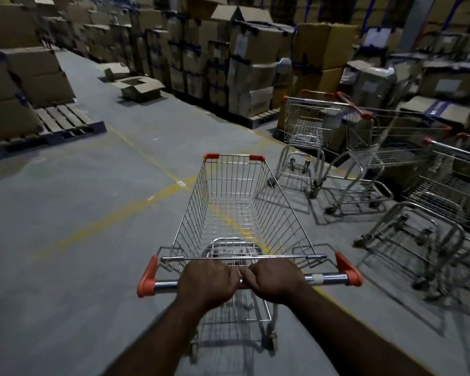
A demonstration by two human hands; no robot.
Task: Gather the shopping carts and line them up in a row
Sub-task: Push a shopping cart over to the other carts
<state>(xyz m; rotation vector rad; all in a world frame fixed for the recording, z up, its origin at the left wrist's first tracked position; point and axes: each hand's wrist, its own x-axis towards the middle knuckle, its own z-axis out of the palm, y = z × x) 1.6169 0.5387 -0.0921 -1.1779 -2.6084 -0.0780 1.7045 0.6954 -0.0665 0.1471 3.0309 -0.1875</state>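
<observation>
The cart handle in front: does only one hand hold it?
No, the left hand and the right hand both grip the handle of the cart, close together near its middle.

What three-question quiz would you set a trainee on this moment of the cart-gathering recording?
1. True or false: the left hand and the right hand both grip the handle of the held cart.
2. Where do the parked carts stand relative to the held cart? A. ahead on its right; B. ahead on its left; C. nested inside it.
3. What lies open on the floor ahead, on the left of the aisle?

Key: 1. True. 2. A. 3. A cardboard box.
</observation>
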